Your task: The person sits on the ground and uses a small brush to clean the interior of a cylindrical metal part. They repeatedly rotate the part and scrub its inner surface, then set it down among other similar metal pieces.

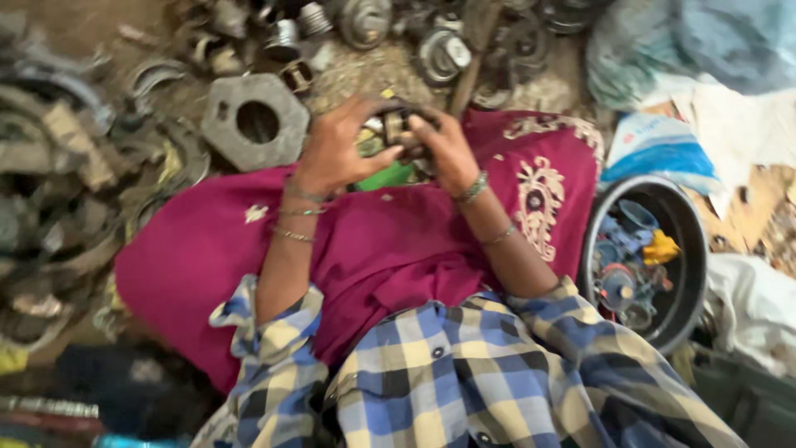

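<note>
- Magenta cloth (390, 241) with pale embroidery, spread over the lap from 9 o'clock to 2 o'clock of the frame.
- Left hand (336, 149) just above centre, fingers curled round a small dark metal part (396, 126), thumb pressed on its near side; thin bangles at the wrist.
- Right hand (446, 149) touching the same part from the 3 o'clock side, fingers closed on it; beaded bracelet at the wrist.
- Small dark metal part held between both hands above the cloth's far edge, at about 12 o'clock of the lap; blurred, exact shape hard to tell.
- Green object (390, 176) just beneath the hands, at 6 o'clock of the part, mostly hidden.
- Grey hexagonal metal block (217, 133) with a round hole, at 10 o'clock of the hands, near the cloth's edge.
- Heaped rusty metal parts (58, 166) along 9 to 12 o'clock.
- Black round tub (692, 249) at 3 o'clock, holding blue and yellow plastic pieces.
- Blue-and-yellow checked shirt sleeves (497, 373) at 6 o'clock.
</note>
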### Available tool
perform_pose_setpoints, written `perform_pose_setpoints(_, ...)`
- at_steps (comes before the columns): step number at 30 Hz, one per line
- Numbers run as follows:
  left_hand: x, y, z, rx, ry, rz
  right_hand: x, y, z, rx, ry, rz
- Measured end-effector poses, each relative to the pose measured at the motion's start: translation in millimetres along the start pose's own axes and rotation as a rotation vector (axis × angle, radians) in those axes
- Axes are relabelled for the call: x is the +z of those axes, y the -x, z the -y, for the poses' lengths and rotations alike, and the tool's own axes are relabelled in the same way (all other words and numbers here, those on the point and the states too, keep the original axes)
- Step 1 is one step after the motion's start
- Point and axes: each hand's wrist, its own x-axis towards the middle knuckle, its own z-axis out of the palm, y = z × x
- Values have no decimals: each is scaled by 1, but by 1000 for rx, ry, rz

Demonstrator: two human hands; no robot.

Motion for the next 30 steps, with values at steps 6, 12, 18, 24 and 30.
perform_pose_setpoints(6,-6,5,-9,54,-94,-9,-1,1,-10,58,-67,66)
perform_pose_setpoints(12,-3,7,-5,108,-202,12,-1,4,-5,105,-14,92)
perform_pose_setpoints(18,-1,10,2,95,-195,43,1,6,5,124,42,119)
perform_pose_setpoints(24,3,13,8,39,-247,91,-1,3,3,123,36,146)
perform_pose_setpoints(30,6,11,16,54,-257,93,-8,-3,-4,142,82,158)
